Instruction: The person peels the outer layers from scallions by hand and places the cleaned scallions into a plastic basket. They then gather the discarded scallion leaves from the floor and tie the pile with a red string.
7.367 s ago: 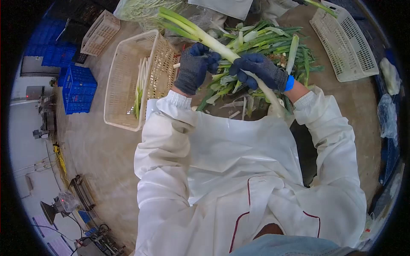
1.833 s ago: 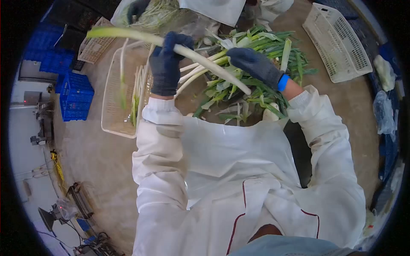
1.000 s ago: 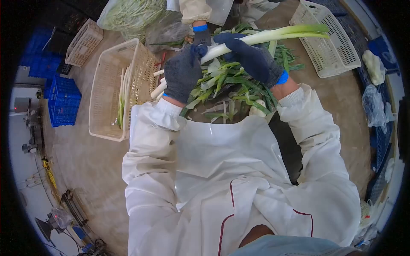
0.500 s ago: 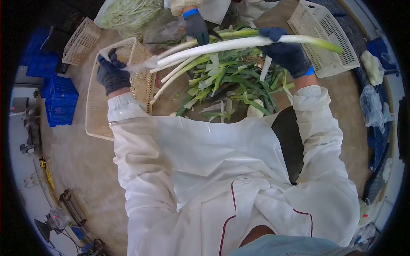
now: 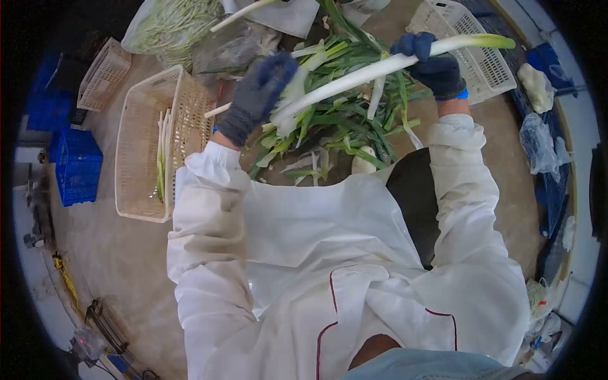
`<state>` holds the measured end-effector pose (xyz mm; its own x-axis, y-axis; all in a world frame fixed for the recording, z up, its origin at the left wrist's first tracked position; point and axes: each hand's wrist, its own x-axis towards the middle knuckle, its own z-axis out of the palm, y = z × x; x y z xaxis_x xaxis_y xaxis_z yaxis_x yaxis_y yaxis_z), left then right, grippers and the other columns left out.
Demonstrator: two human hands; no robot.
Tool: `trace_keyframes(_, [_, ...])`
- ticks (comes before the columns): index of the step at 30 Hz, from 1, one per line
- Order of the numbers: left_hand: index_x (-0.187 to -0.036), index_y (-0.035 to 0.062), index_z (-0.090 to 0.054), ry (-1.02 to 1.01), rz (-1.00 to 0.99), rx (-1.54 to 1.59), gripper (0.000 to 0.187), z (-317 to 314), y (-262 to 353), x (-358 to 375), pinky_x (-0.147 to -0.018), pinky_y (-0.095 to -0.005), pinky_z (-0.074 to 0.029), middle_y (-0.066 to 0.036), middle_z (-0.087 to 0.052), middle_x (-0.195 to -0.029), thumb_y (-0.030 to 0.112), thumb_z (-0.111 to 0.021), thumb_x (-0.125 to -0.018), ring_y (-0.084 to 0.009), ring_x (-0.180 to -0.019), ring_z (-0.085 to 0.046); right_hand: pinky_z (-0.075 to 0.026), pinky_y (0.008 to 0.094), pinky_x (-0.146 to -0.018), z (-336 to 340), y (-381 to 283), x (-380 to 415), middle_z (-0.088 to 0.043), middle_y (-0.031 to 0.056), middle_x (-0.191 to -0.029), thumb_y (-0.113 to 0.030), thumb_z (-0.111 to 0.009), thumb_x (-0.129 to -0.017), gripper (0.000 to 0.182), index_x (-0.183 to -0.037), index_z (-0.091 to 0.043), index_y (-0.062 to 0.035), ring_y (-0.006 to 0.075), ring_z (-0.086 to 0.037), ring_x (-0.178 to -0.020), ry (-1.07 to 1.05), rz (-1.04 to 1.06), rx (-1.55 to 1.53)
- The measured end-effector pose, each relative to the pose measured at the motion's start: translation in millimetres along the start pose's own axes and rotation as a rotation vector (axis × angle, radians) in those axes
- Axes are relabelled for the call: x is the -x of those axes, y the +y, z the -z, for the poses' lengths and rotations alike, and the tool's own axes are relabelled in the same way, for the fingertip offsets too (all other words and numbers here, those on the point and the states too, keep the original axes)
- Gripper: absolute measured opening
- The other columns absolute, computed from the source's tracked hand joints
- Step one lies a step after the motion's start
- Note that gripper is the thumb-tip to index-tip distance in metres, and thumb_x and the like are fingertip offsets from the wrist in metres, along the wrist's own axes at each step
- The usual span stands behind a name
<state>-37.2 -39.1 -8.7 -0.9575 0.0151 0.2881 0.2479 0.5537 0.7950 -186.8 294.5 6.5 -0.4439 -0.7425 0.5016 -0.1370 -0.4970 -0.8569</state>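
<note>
Head view: where is the leek [image 5: 367, 73]?

"Raised over the heap of green leaves [image 5: 345, 123], slanting up from the lower left. Its pale end is near the left hand [image 5: 261, 96], and its green tip reaches in front of the right-hand crate [image 5: 489, 75]."

"And the grip?"

"The right hand [image 5: 436, 66], in a dark glove, has its fingers closed round the shaft, well along toward the green end. The left hand, also gloved, is blurred, beside a whitish strip [image 5: 294, 95]. I cannot tell whether its fingers pinch that strip or are loose."

"What lies around?"

"On the left, a cream crate [image 5: 190, 120] with slim white-and-green stalks [image 5: 162, 152] leaning inside. Farther left, a blue crate [image 5: 77, 166]. Beyond the cream crate, a clear bag [image 5: 168, 30] full of pale green strands. At the heap's near edge, a rounded white piece [image 5: 363, 162]."
</note>
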Motion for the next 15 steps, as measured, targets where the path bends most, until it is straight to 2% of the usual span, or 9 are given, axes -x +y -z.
trace_keyframes(2, [-0.117, 0.0035, -0.057, -0.152, -0.068, 0.215, 0.044, -22, 19, 11, -0.072, -0.0328, -0.049, -0.013, -0.064, -0.103, 0.035, -0.062, -0.088, -0.0161, -0.081, -0.061, -0.037, 0.0409, -0.094, -6, 6, -8, -0.05, 0.0056, -0.091, -0.01, -0.068, -0.074, 0.021, -0.083, -0.049, -0.0114, 0.0272, -0.049, -0.099, -0.049, 0.049, -0.004])
trace_keyframes(4, [-0.118, 0.0048, -0.058, -0.293, 0.252, 0.289, 0.037, -23, 44, 19, -0.07, -0.0359, -0.05, -0.012, -0.066, -0.097, 0.026, -0.061, -0.087, -0.0236, -0.078, -0.063, -0.041, 0.0385, -0.093, -17, 9, -13, -0.059, 0.0093, -0.098, -0.009, -0.065, -0.08, 0.013, -0.09, -0.057, -0.007, 0.0261, -0.054, -0.101, -0.075, 0.074, -0.037])
trace_keyframes(5, [-0.118, 0.0054, -0.059, -0.361, 0.415, 0.323, 0.035, -22, 51, 21, -0.069, -0.0375, -0.051, -0.011, -0.067, -0.094, 0.021, -0.061, -0.087, -0.0274, -0.077, -0.064, -0.043, 0.0363, -0.096, -30, 1, -8, -0.059, 0.0103, -0.114, -0.011, -0.063, -0.083, 0.028, -0.109, -0.058, -0.003, 0.0247, -0.054, -0.108, 0.128, -0.084, 0.243])
trace_keyframes(6, [-0.117, 0.0059, -0.059, -0.192, 0.181, -0.001, 0.035, -23, 48, 22, -0.066, -0.0383, -0.05, -0.012, -0.067, -0.09, 0.021, -0.062, -0.086, -0.0276, -0.072, -0.064, -0.044, 0.0336, -0.096, -42, -2, -14, -0.056, 0.012, -0.124, -0.015, -0.064, -0.085, 0.044, -0.124, -0.052, -0.0007, 0.0222, -0.054, -0.113, 0.112, -0.143, 0.007])
trace_keyframes(8, [-0.115, 0.0067, -0.06, 0.151, -0.297, -0.634, 0.035, -24, 42, 25, -0.061, -0.04, -0.049, -0.013, -0.067, -0.083, 0.022, -0.064, -0.083, -0.028, -0.064, -0.063, -0.046, 0.0332, -0.095, -52, -3, -20, -0.057, 0.0115, -0.121, -0.018, -0.062, -0.087, 0.043, -0.125, -0.051, -0.0004, 0.0209, -0.055, -0.11, 0.272, -0.347, -0.321])
trace_keyframes(9, [-0.111, 0.0085, -0.062, 0.172, -0.287, -0.756, 0.033, -20, 44, 26, -0.063, -0.0398, -0.049, -0.016, -0.066, -0.083, 0.024, -0.064, -0.082, -0.0293, -0.068, -0.063, -0.048, 0.0323, -0.093, -45, 8, -17, -0.059, 0.0111, -0.118, -0.017, -0.061, -0.088, 0.041, -0.124, -0.053, -0.0004, 0.0197, -0.057, -0.106, 0.31, -0.356, -0.144])
trace_keyframes(10, [-0.11, 0.009, -0.063, 0.176, -0.278, -0.79, 0.03, -18, 47, 27, -0.064, -0.0396, -0.049, -0.016, -0.066, -0.083, 0.022, -0.064, -0.082, -0.0294, -0.068, -0.063, -0.05, 0.0313, -0.09, -39, 20, -13, -0.06, 0.0108, -0.116, -0.017, -0.061, -0.088, 0.039, -0.123, -0.054, -0.0004, 0.0184, -0.059, -0.102, 0.349, -0.374, 0.033])
trace_keyframes(12, [-0.106, 0.0098, -0.065, 0.182, -0.257, -0.856, 0.025, -17, 54, 30, -0.065, -0.0392, -0.049, -0.015, -0.067, -0.084, 0.017, -0.063, -0.082, -0.0297, -0.07, -0.064, -0.051, 0.0299, -0.088, -49, 16, -14, -0.061, 0.0103, -0.112, -0.017, -0.062, -0.088, 0.036, -0.119, -0.057, -0.0009, 0.0169, -0.06, -0.098, 0.405, -0.505, 0.05])
trace_keyframes(15, [-0.101, 0.0074, -0.064, 0.276, -0.401, -0.502, 0.026, -15, 22, 28, -0.063, -0.0414, -0.047, -0.011, -0.066, -0.079, 0.019, -0.062, -0.078, -0.0289, -0.069, -0.063, -0.051, 0.0267, -0.083, -64, 9, -19, -0.063, 0.0081, -0.106, -0.018, -0.065, -0.086, 0.032, -0.114, -0.061, -0.0028, 0.0158, -0.06, -0.095, 0.37, -0.372, 0.048])
